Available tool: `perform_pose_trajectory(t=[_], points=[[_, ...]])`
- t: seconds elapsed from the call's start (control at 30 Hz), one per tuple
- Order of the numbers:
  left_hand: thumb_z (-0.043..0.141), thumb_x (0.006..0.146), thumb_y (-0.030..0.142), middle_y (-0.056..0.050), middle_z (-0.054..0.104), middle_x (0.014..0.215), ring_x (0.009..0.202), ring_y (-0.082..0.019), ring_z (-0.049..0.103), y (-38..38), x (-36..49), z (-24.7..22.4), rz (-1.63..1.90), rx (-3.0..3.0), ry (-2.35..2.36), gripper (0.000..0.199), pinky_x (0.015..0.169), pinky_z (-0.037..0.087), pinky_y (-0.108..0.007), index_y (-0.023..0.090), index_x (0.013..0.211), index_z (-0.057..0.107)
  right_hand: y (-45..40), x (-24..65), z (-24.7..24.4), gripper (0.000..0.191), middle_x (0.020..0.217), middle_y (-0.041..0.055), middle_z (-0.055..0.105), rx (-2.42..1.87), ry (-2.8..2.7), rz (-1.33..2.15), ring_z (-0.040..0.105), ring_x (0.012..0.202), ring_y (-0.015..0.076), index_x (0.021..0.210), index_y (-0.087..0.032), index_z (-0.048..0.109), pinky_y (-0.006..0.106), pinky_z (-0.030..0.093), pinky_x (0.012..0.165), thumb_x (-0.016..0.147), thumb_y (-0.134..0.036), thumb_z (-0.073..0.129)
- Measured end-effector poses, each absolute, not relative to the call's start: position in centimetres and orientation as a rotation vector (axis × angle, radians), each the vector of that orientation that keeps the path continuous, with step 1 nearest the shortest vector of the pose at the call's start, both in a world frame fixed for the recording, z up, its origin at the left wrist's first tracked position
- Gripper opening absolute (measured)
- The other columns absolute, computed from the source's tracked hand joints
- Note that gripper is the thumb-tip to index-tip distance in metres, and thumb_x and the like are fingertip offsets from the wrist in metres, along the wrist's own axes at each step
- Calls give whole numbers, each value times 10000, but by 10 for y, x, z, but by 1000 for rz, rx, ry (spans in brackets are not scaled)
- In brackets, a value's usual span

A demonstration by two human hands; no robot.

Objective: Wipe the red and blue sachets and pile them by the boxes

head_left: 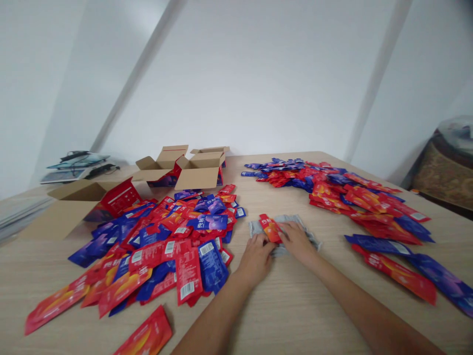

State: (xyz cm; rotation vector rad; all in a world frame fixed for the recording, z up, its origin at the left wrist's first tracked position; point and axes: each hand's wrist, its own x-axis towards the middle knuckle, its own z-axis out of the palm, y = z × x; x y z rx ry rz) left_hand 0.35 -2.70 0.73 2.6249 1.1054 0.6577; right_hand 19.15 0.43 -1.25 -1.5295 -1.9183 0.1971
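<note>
A red and orange sachet (269,228) with white lettering lies over a crumpled grey piece (293,220) that looks like thin plastic or foil, in the middle of the table. My left hand (256,257) is closed at the sachet's lower left end, its fingers curled. From the right, my right hand (297,241) holds the sachet's right edge, partly resting on the grey piece. The fingertips hide the sachet's lower end and some of the grey material.
Left of my hands spreads a loose heap of red and blue sachets (162,246). A longer pile of sachets (332,192) runs along the right side. Open cardboard boxes (199,177) stand behind the left heap, near another open box (74,207). Flat items (76,167) are stacked at the far left.
</note>
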Motion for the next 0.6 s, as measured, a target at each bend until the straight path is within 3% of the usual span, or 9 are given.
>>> perform_pose_trajectory(t=[0.13, 0.33, 0.5, 0.6], points=[[469, 765, 58, -53, 504, 1107, 1072, -225, 438, -27, 4, 7, 667, 2611, 1121, 441, 928, 384, -394, 273, 1122, 613, -14, 185, -5, 396, 1379, 67, 493, -1463, -2229, 86, 402, 1292, 226, 1264, -263, 559, 480, 317, 1040, 930, -312, 353], [450, 755, 18, -43, 546, 1012, 1004, -204, 473, -24, 4, 5, 709, 2554, 1072, 441, 899, 402, -367, 274, 1029, 682, 4, 183, -9, 444, 1437, 111, 409, -1448, -2385, 149, 317, 1354, 206, 1334, -159, 484, 431, 302, 1071, 924, -266, 351], [460, 724, -6, -45, 552, 1001, 986, -202, 478, -25, 3, 2, 740, 2549, 1081, 485, 875, 416, -355, 277, 1049, 682, 31, 174, 6, 440, 1352, 171, 501, -1535, -2366, 52, 433, 1279, 237, 1278, -112, 521, 381, 351, 1042, 877, -287, 471], [461, 705, -13, -51, 555, 1001, 987, -209, 482, -23, 2, -1, 769, 2544, 1077, 500, 863, 426, -363, 265, 1058, 680, 39, 164, 18, 334, 1151, 173, 636, -1694, -2296, -7, 591, 1094, 250, 1166, -133, 577, 361, 440, 921, 863, -230, 475]])
